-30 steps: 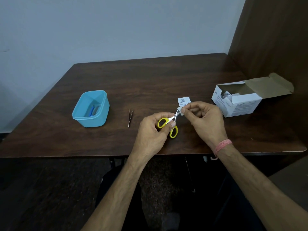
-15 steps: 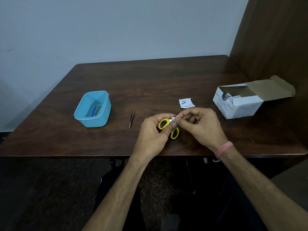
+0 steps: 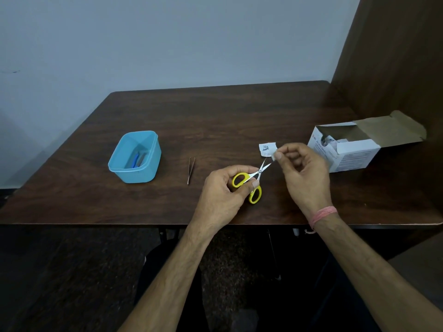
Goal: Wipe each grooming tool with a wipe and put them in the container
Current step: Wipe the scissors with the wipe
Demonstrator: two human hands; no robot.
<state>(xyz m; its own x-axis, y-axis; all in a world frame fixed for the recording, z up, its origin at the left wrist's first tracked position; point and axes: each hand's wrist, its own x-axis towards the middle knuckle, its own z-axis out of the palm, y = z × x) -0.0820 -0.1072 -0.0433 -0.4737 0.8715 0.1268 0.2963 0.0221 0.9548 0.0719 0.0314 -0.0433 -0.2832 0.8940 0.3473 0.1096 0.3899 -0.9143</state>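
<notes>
My left hand point(image 3: 223, 192) grips small scissors point(image 3: 251, 183) by their yellow handles, blades slightly apart and pointing up to the right. My right hand point(image 3: 302, 171) pinches a small white wipe point(image 3: 274, 155) between thumb and forefinger at the blade tips. Metal tweezers point(image 3: 191, 170) lie on the dark wooden table point(image 3: 215, 121) left of my hands. Further left stands the blue plastic container point(image 3: 135, 157), with a blue tool and a pale one inside.
A torn white wipe wrapper point(image 3: 266, 148) lies just behind the scissors. An open white cardboard box point(image 3: 352, 149) of wipes sits at the right, its flap folded back against a wooden side panel point(image 3: 395, 56). The table's front edge runs under my wrists.
My right hand slid the wipe from near the scissors' pivot out along the blades to their tips. The left hand kept its hold on the handles.
</notes>
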